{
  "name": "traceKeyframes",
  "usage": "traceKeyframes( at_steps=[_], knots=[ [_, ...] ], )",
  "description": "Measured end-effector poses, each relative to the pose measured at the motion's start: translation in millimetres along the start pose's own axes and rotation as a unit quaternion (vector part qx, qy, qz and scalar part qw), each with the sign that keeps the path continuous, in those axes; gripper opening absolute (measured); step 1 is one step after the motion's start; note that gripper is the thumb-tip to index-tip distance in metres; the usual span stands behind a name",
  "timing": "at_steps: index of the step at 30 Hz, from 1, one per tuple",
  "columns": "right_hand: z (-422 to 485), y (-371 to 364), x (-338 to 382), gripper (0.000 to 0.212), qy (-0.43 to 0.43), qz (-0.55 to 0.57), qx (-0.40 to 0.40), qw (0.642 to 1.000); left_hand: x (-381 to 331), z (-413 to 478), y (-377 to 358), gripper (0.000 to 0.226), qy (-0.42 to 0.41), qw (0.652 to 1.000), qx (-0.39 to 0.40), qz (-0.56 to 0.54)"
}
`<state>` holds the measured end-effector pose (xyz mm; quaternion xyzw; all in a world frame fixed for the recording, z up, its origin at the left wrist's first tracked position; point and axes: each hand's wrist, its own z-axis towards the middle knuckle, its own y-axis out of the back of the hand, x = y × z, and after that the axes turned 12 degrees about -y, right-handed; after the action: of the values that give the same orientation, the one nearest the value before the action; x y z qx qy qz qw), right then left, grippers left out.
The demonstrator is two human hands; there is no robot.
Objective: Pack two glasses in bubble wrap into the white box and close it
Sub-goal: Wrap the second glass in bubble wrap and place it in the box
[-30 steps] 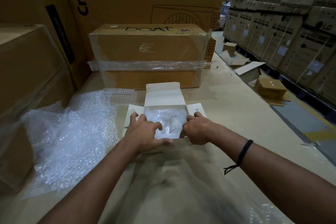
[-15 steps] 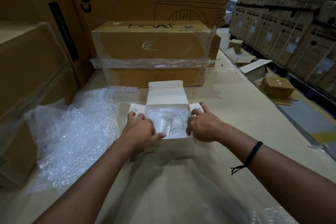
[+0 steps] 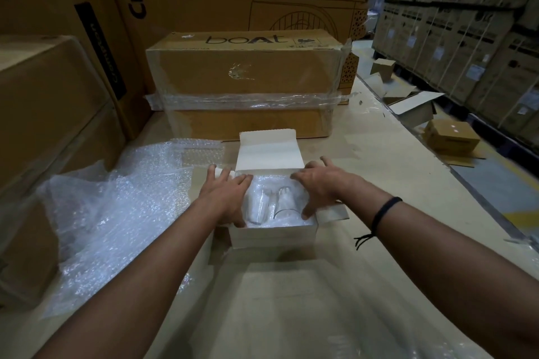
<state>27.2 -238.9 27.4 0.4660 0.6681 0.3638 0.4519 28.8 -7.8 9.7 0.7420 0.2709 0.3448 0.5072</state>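
Now that your hands have opened: a second ago both were curled at the box's sides; now the fingers are straight and spread, gripping nothing.
Left hand (image 3: 226,198): yours lies over the left edge of the white box (image 3: 272,234), fingertips on the left side flap (image 3: 220,174).
Right hand (image 3: 318,186): over the right edge, thumb down by the wrap.
Meaning: tucking looks finished; you seem ready to fold the flaps in.
Glasses (image 3: 285,202): two, clear, lying side by side inside the box, cradled in the bubble wrap lining (image 3: 294,223), tops uncovered.
Lid flap (image 3: 268,151): upright at the back, so the box is not yet closed.
Box position: on the table (image 3: 379,183) before you, loose bubble wrap (image 3: 116,213) to its left.
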Motion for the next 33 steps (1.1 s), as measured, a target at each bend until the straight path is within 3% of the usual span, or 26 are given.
traceKeyframes(
  at_steps=[4, 6, 11, 16, 19, 26, 31, 33],
  knots=[
    [4.8, 4.9, 17.3, 0.050, -0.011, -0.050, 0.030, 0.998, -0.3, 14.7, -1.5, 0.119, 0.006, 0.999, 0.045, -0.007],
    [1.9, 16.2, 20.3, 0.043, -0.022, -0.031, 0.058, 0.998, -0.1, 16.9, -2.1, 0.119, 0.005, 0.999, 0.050, -0.007],
    [18.0, 31.7, 21.7, 0.054, -0.007, 0.073, -0.027, 0.997, 4.7, 10.0, 0.6, 0.101, 0.000, 0.999, 0.016, -0.030],
    [32.7, 16.4, 45.1, 0.060, 0.032, 0.082, 0.030, 0.996, 4.2, 2.7, 1.5, 0.061, -0.004, 0.999, 0.030, 0.011],
    [37.0, 7.4, 48.0, 0.056, 0.029, 0.091, 0.031, 0.995, -0.8, 4.6, -6.9, 0.060, -0.003, 0.999, 0.037, 0.021],
    [1.3, 16.0, 5.7, 0.048, -0.015, 0.073, -0.070, 0.995, 3.2, -4.0, -5.3, 0.049, 0.013, 1.000, -0.011, -0.021],
    [-20.5, -16.8, 6.4, 0.091, -0.057, -0.039, -0.082, 0.994, -9.8, -7.0, -7.6, 0.063, 0.044, 0.999, -0.024, -0.021],
    [-18.0, -25.8, 10.5, 0.097, -0.069, -0.037, -0.082, 0.994, -15.3, -4.1, -11.2, 0.069, 0.058, 0.998, -0.013, -0.016]
  ],
)
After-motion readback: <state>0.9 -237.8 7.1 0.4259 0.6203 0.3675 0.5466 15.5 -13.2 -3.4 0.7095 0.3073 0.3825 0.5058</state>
